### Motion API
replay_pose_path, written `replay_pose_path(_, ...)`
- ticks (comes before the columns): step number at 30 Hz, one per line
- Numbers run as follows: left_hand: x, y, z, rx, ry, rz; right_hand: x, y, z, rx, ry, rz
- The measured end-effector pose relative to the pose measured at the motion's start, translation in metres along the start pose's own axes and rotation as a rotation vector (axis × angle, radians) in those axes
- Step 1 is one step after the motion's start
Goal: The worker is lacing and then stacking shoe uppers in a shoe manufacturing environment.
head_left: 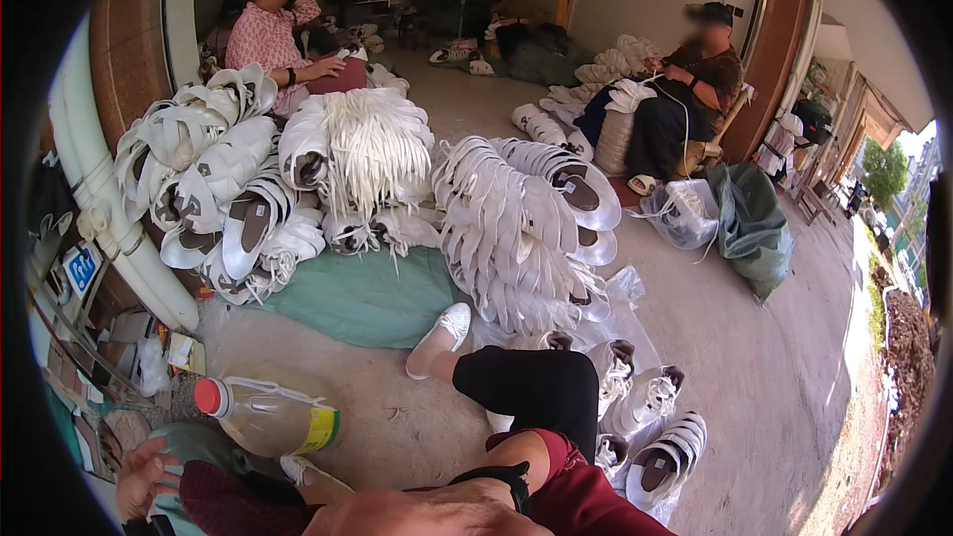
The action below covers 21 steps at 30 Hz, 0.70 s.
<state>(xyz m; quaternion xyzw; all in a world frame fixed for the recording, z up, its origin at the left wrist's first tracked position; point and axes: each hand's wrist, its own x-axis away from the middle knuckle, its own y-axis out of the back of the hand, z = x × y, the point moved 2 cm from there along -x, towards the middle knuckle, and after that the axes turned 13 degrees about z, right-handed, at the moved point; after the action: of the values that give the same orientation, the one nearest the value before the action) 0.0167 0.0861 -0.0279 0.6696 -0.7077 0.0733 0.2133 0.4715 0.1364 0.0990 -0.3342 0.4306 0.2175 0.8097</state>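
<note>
My left hand (144,476) is at the lower left edge with its fingers apart and nothing visible in them. It is near a dark red cloth and a clear plastic jug (273,427) with a red cap and white handle. Very close at the bottom centre is my right hand (437,513), with a black band (511,486) at the wrist. Its fingers are hidden, so any hold does not show. White shoe uppers (526,228) stand stacked in front of me. More bundled uppers (372,144) with loose white laces are piled to the left.
A green sheet (362,298) lies under the piles. Finished-looking white shoes (650,402) rest on clear plastic near my right leg. Two people sit beyond the piles, one handling a white strip. A green sack (749,228) and white pipe (124,228) flank the area.
</note>
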Motion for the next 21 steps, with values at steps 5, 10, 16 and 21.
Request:
replay_pose_path(5,-0.003,-0.005,0.027,0.132,-0.046,0.000,-0.001,0.012,-0.007,0.078,-0.089,0.034)
replay_pose_path(10,-0.041,-0.028,0.028,0.239,-0.109,0.085,-0.015,-0.007,-0.004,0.178,-0.058,0.013)
replay_pose_path(16,-0.037,-0.050,0.062,0.426,-0.191,0.055,-0.009,-0.017,-0.022,-0.009,0.016,-0.103)
replay_pose_path(21,-0.010,-0.068,0.083,0.609,-0.277,-0.021,0.025,-0.088,0.045,0.939,0.208,0.160)
